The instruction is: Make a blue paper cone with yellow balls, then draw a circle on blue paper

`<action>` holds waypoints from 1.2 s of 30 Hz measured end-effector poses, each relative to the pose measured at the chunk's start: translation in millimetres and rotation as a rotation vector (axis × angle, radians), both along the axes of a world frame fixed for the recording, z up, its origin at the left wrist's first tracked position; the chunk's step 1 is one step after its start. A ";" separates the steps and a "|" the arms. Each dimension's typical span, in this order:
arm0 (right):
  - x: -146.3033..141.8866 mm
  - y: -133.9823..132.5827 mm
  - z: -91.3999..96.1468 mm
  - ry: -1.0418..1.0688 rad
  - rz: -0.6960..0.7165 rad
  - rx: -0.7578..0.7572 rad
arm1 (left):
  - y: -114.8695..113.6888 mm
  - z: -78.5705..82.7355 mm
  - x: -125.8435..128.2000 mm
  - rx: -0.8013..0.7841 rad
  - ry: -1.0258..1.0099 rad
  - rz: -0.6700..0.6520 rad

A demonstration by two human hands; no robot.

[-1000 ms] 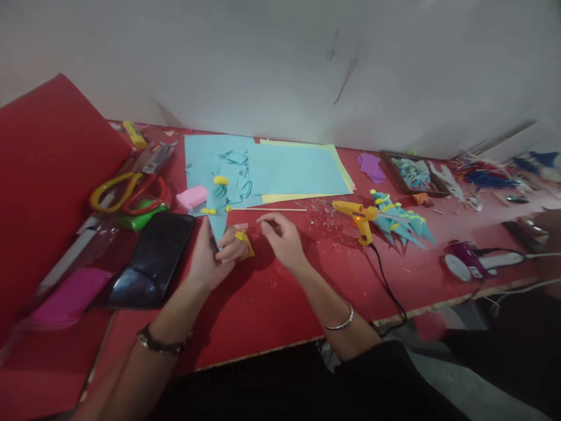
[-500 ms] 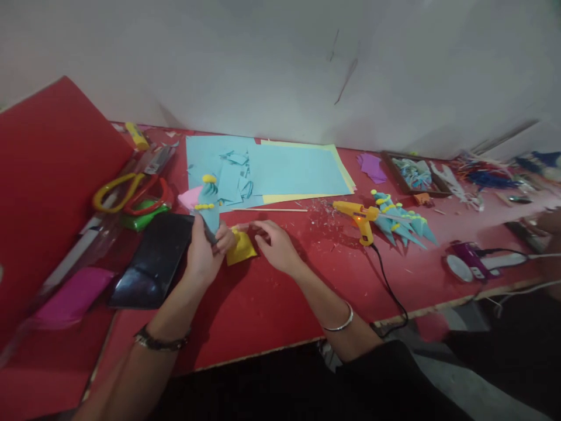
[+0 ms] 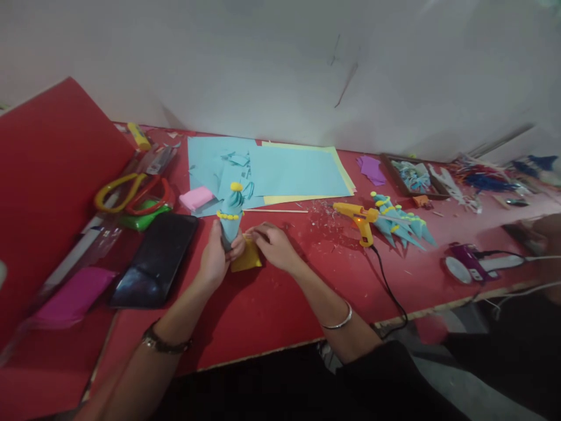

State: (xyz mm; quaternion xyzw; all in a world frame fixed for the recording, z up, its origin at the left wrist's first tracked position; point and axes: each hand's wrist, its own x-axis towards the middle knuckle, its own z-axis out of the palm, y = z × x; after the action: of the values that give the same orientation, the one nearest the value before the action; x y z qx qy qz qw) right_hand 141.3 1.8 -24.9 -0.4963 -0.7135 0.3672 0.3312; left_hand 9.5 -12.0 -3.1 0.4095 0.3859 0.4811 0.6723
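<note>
A light blue paper cone [image 3: 229, 229] stands nearly upright in my left hand [image 3: 214, 255], whose fingers are wrapped round its lower part. The cone has a swirled blue top, a yellow ball on its tip and a row of small yellow beads round its rim. My right hand [image 3: 277, 250] has its fingers bent and closed at the upper edge of a yellow packet [image 3: 246, 257], apparently soft clay. This packet lies on the red table, just right of the left hand. The right fingertips are partly hidden, so anything tiny between them cannot be made out.
A yellow glue gun [image 3: 360, 219] with a lit orange light lies right, beside several finished blue cones [image 3: 394, 219]. A black phone-like slab [image 3: 154, 260], scissors [image 3: 131, 194] and a pink packet [image 3: 196, 199] are left. Blue paper sheets [image 3: 298, 169] and a thin stick [image 3: 276, 211] lie behind.
My left hand has moved right with the cone, closer to the yellow packet, uncovering the pink packet. My right fingers have drawn closer together at the yellow packet's edge.
</note>
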 end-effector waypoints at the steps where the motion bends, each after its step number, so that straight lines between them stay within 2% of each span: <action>1: 0.8 -1.1 1.4 -0.025 -0.012 0.000 | -0.1 -1.9 -0.3 0.000 0.002 0.002; 7: 5.0 -9.5 6.1 -0.167 -0.077 -0.074 | -4.0 -9.7 -2.2 0.011 0.137 -0.045; 12: 10.3 -6.7 5.6 0.136 0.059 -0.207 | -3.4 -11.4 -2.0 -0.013 0.113 -0.077; 17: 12.5 -3.3 3.6 0.360 0.077 -0.348 | -0.9 -10.9 -2.0 -0.045 -0.024 -0.134; 23: 9.7 -7.6 -2.1 0.520 0.108 -0.511 | -2.5 -2.3 -1.9 -0.056 -0.031 -0.166; 30: 0.4 -12.0 -3.1 0.511 0.050 -0.447 | -2.2 -3.1 -1.5 -0.028 0.009 -0.085; 36: -1.4 -14.7 -4.9 0.404 0.121 -0.364 | -4.2 -7.0 -1.4 0.040 0.107 -0.096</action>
State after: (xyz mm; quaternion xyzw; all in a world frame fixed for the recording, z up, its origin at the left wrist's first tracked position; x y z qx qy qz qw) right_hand 139.9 -12.9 -29.8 -0.4206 -0.5838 0.6000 0.3497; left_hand 8.1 -16.2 -10.0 0.4661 0.3916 0.4335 0.6645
